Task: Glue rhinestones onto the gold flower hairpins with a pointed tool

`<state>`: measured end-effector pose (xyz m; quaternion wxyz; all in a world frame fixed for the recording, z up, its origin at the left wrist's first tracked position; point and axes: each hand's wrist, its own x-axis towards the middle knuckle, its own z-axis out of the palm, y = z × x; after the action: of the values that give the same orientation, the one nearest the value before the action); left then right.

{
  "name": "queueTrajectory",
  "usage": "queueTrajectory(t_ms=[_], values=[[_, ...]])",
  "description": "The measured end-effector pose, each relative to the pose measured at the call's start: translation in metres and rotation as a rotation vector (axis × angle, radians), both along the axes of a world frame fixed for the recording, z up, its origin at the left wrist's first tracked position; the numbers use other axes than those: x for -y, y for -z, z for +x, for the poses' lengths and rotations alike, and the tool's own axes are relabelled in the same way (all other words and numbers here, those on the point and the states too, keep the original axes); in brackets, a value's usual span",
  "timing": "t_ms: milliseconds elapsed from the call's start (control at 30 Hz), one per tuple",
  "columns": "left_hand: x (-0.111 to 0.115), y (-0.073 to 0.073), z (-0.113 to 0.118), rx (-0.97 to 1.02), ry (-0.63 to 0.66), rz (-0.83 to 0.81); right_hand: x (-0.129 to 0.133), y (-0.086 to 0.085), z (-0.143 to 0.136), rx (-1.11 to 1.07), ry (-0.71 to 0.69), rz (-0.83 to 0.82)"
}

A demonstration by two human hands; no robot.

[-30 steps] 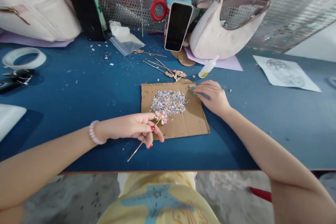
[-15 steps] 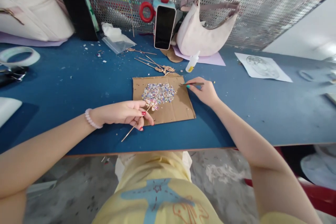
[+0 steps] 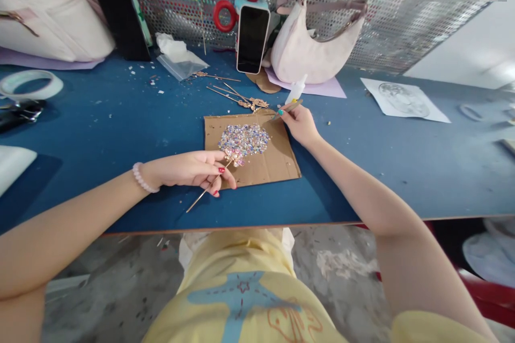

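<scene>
My left hand point(image 3: 201, 169) holds a gold hair stick point(image 3: 234, 157) between thumb and fingers. Its pink, gem-set flower end lies at the lower edge of a pile of small multicoloured rhinestones point(image 3: 244, 138), while the thin shaft slants down toward the front of the table. The rhinestones are spread on a flat piece of brown cardboard point(image 3: 277, 161). Over the cardboard's upper right corner, my right hand point(image 3: 301, 122) grips thin tweezers point(image 3: 296, 105), tips pointing left. Just behind them stands a small white glue bottle point(image 3: 296, 89), partly covered by the hand and tweezers.
Several gold hair sticks point(image 3: 245, 101) lie behind the cardboard. A propped phone point(image 3: 252, 40), a white handbag point(image 3: 314, 53) and a dark tablet-like panel point(image 3: 120, 19) line the mesh wall. A tape roll point(image 3: 30, 84) is at left, a printed sheet point(image 3: 404, 101) at right.
My right hand has moved back and left with the tweezers, from the cardboard's right edge to its upper right corner near the glue bottle. My left hand keeps the hair stick nearly still.
</scene>
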<state>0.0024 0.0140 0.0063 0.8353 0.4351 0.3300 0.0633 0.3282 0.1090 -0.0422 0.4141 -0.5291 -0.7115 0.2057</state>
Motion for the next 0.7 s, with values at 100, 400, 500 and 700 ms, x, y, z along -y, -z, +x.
queueTrajectory(t_ms=[100,400,500,700], values=[[0.000,-0.001,0.000,0.000,0.016,-0.001,0.001,0.000,-0.002,-0.002,-0.022,0.007],[-0.001,0.005,-0.004,0.033,0.063,0.008,0.013,-0.013,-0.005,-0.004,-0.142,-0.002],[-0.001,0.006,-0.006,0.018,0.072,0.021,0.013,-0.012,-0.002,-0.054,-0.142,-0.026],[-0.003,0.007,-0.005,0.005,0.090,0.029,0.009,-0.007,0.000,-0.143,-0.116,-0.078]])
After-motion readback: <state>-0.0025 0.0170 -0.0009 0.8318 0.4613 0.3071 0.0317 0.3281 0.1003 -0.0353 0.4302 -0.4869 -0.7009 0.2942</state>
